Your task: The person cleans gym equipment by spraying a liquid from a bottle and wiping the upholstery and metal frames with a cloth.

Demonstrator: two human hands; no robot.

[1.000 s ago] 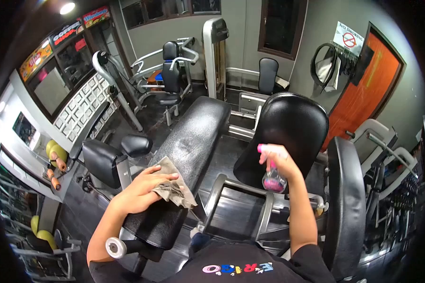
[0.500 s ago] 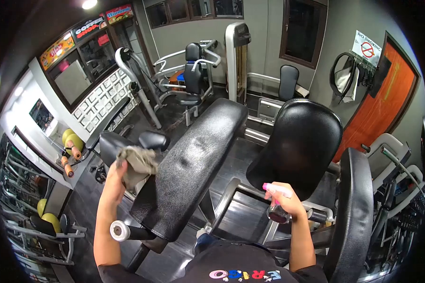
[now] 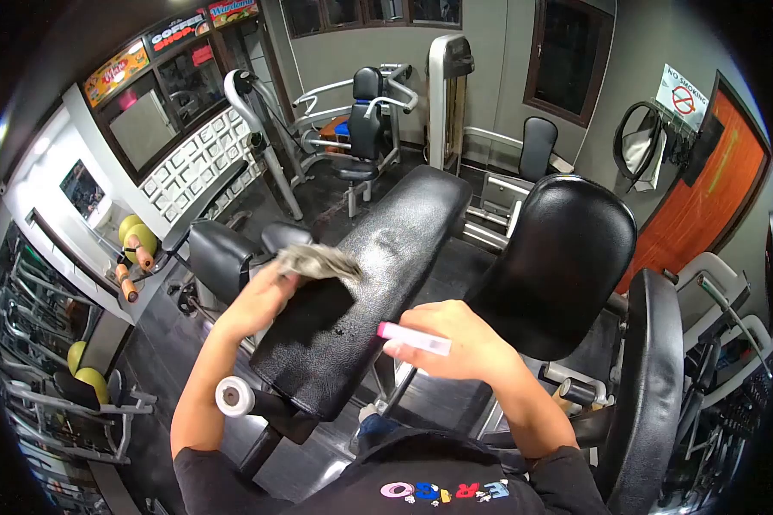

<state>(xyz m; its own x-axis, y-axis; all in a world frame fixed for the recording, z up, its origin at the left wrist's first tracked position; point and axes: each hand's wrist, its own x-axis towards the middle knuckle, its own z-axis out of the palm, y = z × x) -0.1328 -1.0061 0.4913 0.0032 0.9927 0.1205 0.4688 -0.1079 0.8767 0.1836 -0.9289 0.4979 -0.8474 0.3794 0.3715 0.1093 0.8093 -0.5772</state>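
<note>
In my left hand [image 3: 264, 298] is a crumpled grey-beige cloth [image 3: 316, 261], held just over the near left part of a long black padded bench [image 3: 404, 225]. Fine wet-looking specks show on the dark vinyl near the bench's lower end. My right hand [image 3: 455, 342] grips a spray bottle by its neck, and its white and pink spray head [image 3: 414, 337] points left toward the pad. The bottle's body is hidden behind the hand.
A black seat [image 3: 567, 257] stands to the right, with a tall padded backrest [image 3: 648, 378] nearer me. A white-capped handle [image 3: 234, 396] juts out at the bench's near end. More machines [image 3: 365, 129] line the back wall.
My right hand has swung left and up with the spray bottle, now beside the bench pad. My left hand has moved right with the cloth, over the pad. The view has shifted slightly.
</note>
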